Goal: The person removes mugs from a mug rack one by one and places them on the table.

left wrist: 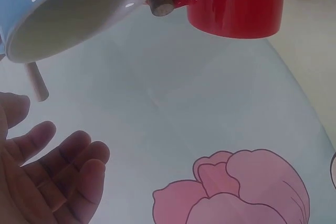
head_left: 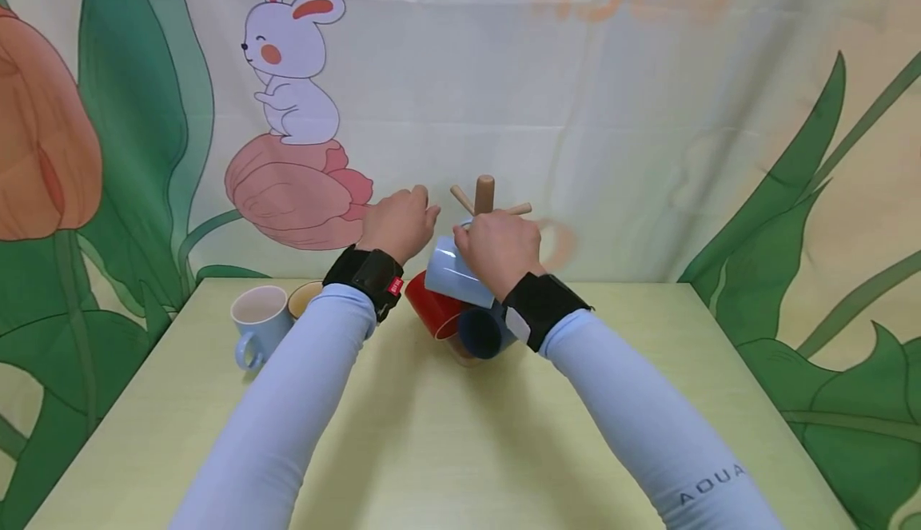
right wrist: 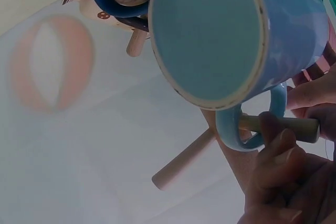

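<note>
Underneath, pale green table (head_left: pixel 446 450) — right hand (head_left: pixel 498 249) pinching light-blue mug (head_left: pixel 455 274), left hand (head_left: pixel 398 222) spread.

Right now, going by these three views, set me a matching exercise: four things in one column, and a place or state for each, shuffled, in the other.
Things:
1. light blue mug
2. red mug
3. pale blue mug
4. left hand

Places or states:
a. standing upright on the table, at the person's left
b. open, holding nothing
c. handle threaded on a peg of the wooden mug tree, by the right hand
d. hanging low on the tree, left of the dark blue mug

Pairs: 1-c, 2-d, 3-a, 4-b
</note>
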A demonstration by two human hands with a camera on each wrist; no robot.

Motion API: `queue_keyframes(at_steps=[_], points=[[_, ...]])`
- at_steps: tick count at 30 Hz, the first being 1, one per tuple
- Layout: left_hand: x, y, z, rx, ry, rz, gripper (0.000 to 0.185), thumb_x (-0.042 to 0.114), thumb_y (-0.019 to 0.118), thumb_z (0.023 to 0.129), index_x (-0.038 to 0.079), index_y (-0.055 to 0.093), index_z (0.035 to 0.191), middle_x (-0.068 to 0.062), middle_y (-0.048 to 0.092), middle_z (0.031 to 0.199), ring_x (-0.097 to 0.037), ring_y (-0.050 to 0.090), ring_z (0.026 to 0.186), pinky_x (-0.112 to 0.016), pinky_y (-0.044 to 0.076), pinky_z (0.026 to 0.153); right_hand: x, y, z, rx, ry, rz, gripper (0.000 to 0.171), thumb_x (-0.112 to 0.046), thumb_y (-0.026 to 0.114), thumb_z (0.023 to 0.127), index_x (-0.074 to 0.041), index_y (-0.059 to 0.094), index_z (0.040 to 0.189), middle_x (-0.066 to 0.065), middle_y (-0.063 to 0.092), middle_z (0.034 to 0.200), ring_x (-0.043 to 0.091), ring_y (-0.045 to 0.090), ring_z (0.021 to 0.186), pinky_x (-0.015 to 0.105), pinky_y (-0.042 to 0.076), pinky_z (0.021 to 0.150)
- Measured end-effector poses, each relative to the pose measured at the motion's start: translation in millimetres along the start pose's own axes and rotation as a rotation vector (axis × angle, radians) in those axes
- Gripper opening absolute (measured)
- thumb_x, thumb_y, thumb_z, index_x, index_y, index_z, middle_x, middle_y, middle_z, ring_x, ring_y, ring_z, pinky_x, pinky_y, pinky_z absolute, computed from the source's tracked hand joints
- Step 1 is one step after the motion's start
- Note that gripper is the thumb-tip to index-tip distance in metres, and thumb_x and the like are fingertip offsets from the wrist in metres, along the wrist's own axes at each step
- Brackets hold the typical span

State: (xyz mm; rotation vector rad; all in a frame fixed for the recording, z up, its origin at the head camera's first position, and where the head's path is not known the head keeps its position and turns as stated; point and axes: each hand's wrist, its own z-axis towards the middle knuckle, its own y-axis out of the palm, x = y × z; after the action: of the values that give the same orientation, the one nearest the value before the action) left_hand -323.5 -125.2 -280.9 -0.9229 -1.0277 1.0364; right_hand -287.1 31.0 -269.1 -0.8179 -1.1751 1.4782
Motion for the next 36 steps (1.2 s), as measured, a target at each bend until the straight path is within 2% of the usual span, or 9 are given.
queue_keyframes(at_steps=[7,13,23,28,33,36], points=[[7.3,0.6,5.5,-0.015,-0.008,0.019,0.046,0.035,0.053,0.102,0.009,0.049,0.14,-0.015,0.065,0.114,-0.032,0.069,0.093,-0.048,0.056,0.081,1,2,1,0.044,-0.042,-0.029,0.056,-0.044,0.046,0.104,-0.01,0.061,0.062,0.004,0.047,0.052,0.02,0.051,0.045,0.029,0.043,0.041],[7.9,3.7,11.2,-0.012,0.002,0.031,0.051,0.035,0.054,0.102,0.011,0.045,0.146,-0.016,0.063,0.122,-0.034,0.067,0.101,-0.049,0.055,0.085,1,4,-1,0.066,-0.062,-0.042,0.056,-0.042,0.046,0.104,-0.01,0.06,0.06,0.003,0.045,0.051,0.02,0.051,0.044,0.03,0.043,0.041],[7.6,2.9,16.6,-0.019,0.041,0.042,0.054,0.035,0.055,0.102,0.013,0.041,0.149,-0.017,0.064,0.118,-0.032,0.068,0.096,-0.046,0.057,0.08,4,0,-4,0.047,-0.066,-0.027,0.055,-0.041,0.045,0.105,-0.009,0.063,0.064,0.004,0.048,0.055,0.021,0.051,0.046,0.03,0.044,0.042],[10.0,4.7,17.4,-0.064,0.074,0.046,0.056,0.034,0.053,0.103,0.015,0.036,0.153,-0.018,0.063,0.117,-0.032,0.066,0.096,-0.045,0.057,0.079,8,0,-7,0.064,-0.096,-0.02,0.053,-0.039,0.045,0.105,-0.008,0.067,0.068,0.005,0.051,0.057,0.021,0.053,0.048,0.031,0.046,0.044],[15.0,3.1,17.8,-0.102,0.076,0.052,0.053,0.031,0.053,0.104,0.014,0.04,0.151,-0.017,0.063,0.114,-0.031,0.064,0.096,-0.043,0.057,0.08,14,1,-10,0.09,-0.119,-0.008,0.051,-0.038,0.046,0.105,-0.009,0.071,0.071,0.005,0.052,0.057,0.021,0.053,0.048,0.031,0.046,0.043],[19.1,1.9,17.9,-0.113,0.078,0.063,0.053,0.031,0.053,0.104,0.015,0.039,0.152,-0.017,0.063,0.119,-0.031,0.065,0.101,-0.043,0.056,0.084,17,2,-12,0.103,-0.126,-0.016,0.05,-0.037,0.046,0.105,-0.009,0.072,0.072,0.005,0.051,0.056,0.021,0.052,0.047,0.03,0.045,0.043]])
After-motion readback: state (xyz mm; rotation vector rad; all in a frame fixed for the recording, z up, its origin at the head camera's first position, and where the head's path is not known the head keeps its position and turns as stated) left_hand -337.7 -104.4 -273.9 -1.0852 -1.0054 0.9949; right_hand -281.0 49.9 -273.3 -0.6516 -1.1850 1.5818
